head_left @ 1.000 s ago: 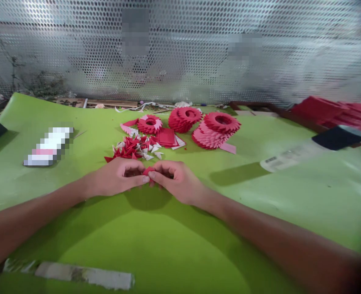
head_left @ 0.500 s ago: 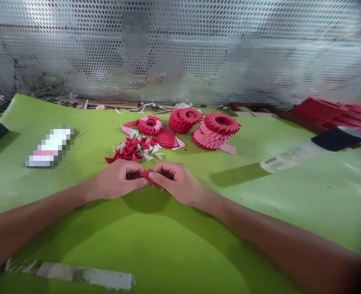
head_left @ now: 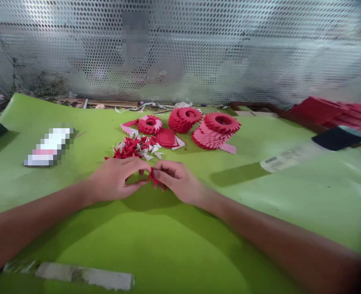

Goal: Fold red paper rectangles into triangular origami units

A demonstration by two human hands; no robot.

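A small red folded paper piece [head_left: 151, 175] stands between my two hands over the green table cover. My right hand [head_left: 180, 181] is closed on it, thumb pressed against the paper; red paper also shows below the fingers. Thumb and forefinger of my left hand [head_left: 114, 177] meet the piece at its left edge, with a gap behind the fingertips. Just beyond my left hand lies a heap of folded red and white paper triangles [head_left: 133, 147]. Next to it is a stack of red paper rectangles [head_left: 166, 137].
Behind are a small red-and-pink paper ring [head_left: 150, 123], a red ring stack [head_left: 180, 122] and a pink-and-red one [head_left: 211, 134]. A clear dark-capped bottle [head_left: 290, 157] lies right, a blurred phone-like object [head_left: 50, 147] left. Whitish tape [head_left: 85, 275] crosses the front.
The red paper piece has turned from lying pointed sideways to standing more upright. My left fingers have opened wider and shifted toward its edge; my right hand stays almost in place.
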